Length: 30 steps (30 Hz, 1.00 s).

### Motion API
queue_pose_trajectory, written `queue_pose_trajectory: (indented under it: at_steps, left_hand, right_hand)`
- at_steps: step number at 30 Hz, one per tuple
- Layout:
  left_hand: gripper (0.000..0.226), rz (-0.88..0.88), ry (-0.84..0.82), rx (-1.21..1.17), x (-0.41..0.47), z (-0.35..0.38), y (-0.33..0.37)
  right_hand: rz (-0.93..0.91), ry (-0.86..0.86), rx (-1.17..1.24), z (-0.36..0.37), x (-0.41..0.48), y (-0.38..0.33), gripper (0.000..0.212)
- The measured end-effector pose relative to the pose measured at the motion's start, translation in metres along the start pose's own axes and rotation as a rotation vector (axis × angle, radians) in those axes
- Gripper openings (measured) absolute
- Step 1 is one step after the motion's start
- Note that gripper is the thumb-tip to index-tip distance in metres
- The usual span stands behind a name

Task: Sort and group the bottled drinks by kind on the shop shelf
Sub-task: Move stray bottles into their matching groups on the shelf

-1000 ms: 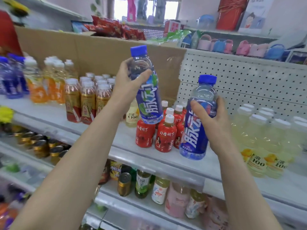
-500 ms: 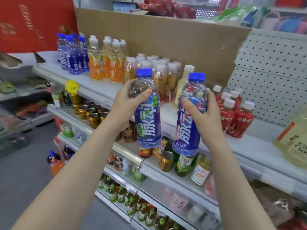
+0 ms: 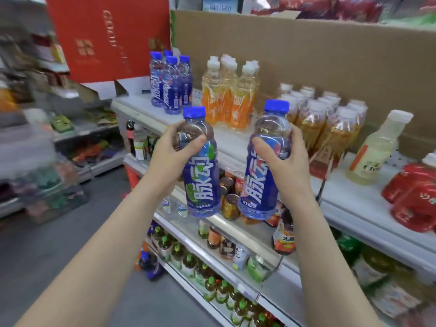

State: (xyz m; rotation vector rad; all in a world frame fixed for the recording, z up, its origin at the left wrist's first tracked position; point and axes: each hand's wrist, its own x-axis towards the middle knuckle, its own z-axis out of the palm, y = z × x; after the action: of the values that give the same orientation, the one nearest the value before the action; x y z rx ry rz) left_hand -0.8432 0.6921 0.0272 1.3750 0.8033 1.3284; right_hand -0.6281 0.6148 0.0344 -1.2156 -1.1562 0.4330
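Shop shelf (image 3: pixel 132 103), top level: four blue-cap bottles (image 3: pixel 168 90) at left end, orange drinks (image 3: pixel 228 100) just beside. Two more held before shelf: left hand (image 3: pixel 172 156) grips left bottle (image 3: pixel 203 182), right hand (image 3: pixel 280 166) grips right bottle (image 3: pixel 259 190), fingers curled round.

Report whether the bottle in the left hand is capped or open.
Capped. The blue-label bottle that the left hand grips has its blue cap seated on the neck.

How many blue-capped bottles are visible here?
6 blue-capped bottles: one in the left hand, one in the right hand, four grouped at the top shelf's left end; others may hide behind.
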Motion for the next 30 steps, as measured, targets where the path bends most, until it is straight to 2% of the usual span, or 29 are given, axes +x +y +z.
queue_pose_trajectory:
  at_steps: [5,12,17,20,22,26,30]
  left_hand:
    - [0.051,0.023,0.07,0.005,0.063,-0.053,-0.019]
    - [0.063,0.076,0.114,0.028,0.166,-0.1,-0.031]
    - [0.056,0.152,0.17,0.062,0.228,-0.132,-0.033]
    - [0.07,0.181,0.201,0.075,0.266,-0.157,-0.04]
    - [0.078,0.214,0.205,0.116,0.293,-0.172,-0.044]
    - [0.067,0.3,0.195,0.185,0.345,-0.194,-0.05]
    - [0.065,0.297,0.101,0.184,0.395,-0.21,-0.059]
  right_hand:
    - [-0.031,-0.031,0.026,0.068,0.052,0.019,0.048]
    - [-0.065,-0.091,0.054,0.153,0.144,0.043,0.047]
    - [-0.123,-0.106,0.025,0.208,0.199,0.047,0.056]
    - [-0.15,-0.101,0.019,0.235,0.223,0.054,0.064]
    - [-0.159,-0.08,-0.016,0.253,0.234,0.059,0.069]
    - [-0.166,-0.02,-0.134,0.281,0.25,0.069,0.07]
    - [-0.168,0.036,-0.192,0.31,0.263,0.076,0.068]
